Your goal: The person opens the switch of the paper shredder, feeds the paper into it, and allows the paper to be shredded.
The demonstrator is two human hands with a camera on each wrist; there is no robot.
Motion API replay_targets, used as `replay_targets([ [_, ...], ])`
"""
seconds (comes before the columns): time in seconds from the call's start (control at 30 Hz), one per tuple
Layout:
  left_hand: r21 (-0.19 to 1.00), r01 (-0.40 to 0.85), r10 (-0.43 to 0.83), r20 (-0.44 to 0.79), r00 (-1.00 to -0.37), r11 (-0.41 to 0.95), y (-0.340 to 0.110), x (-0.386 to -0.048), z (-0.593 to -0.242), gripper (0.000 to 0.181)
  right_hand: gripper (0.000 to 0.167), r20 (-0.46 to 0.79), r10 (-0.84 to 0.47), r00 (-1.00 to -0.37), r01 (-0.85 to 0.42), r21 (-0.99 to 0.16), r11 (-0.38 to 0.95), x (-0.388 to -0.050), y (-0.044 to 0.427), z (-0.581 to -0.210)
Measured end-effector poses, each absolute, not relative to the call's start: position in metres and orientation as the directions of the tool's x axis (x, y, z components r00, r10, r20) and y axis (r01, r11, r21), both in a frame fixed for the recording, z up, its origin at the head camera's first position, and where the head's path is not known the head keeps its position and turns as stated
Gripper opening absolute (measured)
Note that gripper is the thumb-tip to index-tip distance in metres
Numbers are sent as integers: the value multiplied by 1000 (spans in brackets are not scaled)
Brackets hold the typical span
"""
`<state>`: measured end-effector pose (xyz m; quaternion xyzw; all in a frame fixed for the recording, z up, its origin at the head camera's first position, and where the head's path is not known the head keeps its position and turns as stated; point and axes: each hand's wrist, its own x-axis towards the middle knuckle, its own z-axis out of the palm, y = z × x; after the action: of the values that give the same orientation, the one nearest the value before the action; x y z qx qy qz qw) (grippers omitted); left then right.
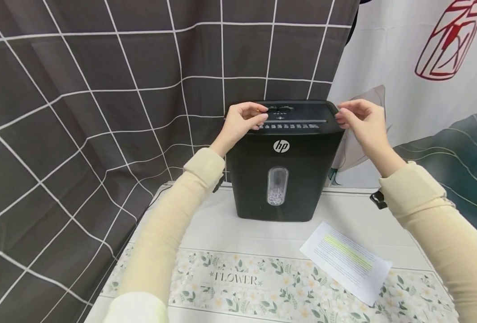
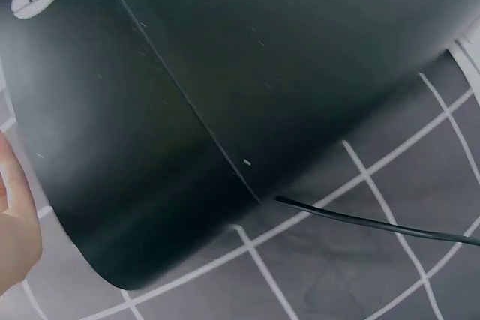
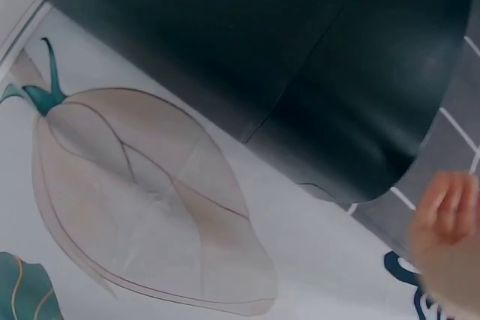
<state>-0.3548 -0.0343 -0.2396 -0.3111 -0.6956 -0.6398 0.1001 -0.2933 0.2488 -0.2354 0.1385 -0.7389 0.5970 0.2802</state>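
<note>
A black HP paper shredder [image 1: 276, 175] stands upright at the back, with paper scraps behind its clear front window [image 1: 277, 186]. My left hand [image 1: 242, 120] is over the left part of its top, thumb and fingertips bent loosely towards each other. My right hand [image 1: 363, 119] is beside the top's right edge, thumb close to the fingers. No sheet shows in either hand. Whether the fingertips touch the shredder is hard to tell. Both wrist views show the shredder's sides, with part of the left hand [image 2: 16, 222] and right hand [image 3: 450, 241] at their borders.
A printed sheet [image 1: 345, 262] with yellow highlighting lies at the table's front right, on a flowered mat [image 1: 238, 282]. A black cord [image 2: 375, 224] runs from the shredder. Dark checked cloth [image 1: 141, 58] and a white patterned cloth [image 1: 396, 58] hang behind.
</note>
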Motion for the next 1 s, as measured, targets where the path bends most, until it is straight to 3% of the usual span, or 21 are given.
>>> replay_targets([
  [0.17,799,599,308,583,-751,-50,-29,-346,-241,24,15,519,205,-830,-452,-841,299,-271,255,-241],
  [0.5,796,603,364,575,-733,-42,-20,-329,-269,22,20,437,165,-884,-384,-880,279,-241,282,-280],
  [0.57,801,597,376,569,-732,-50,-16,-326,-276,21,20,418,163,-894,-370,-891,263,-234,290,-289],
  [0.8,820,565,425,547,-721,-96,-1,-314,-314,19,24,345,138,-928,-347,-938,14,-217,304,-339],
  [1.0,861,501,465,481,-743,-89,8,-297,-361,18,26,318,157,-935,-320,-947,15,-204,301,-381],
])
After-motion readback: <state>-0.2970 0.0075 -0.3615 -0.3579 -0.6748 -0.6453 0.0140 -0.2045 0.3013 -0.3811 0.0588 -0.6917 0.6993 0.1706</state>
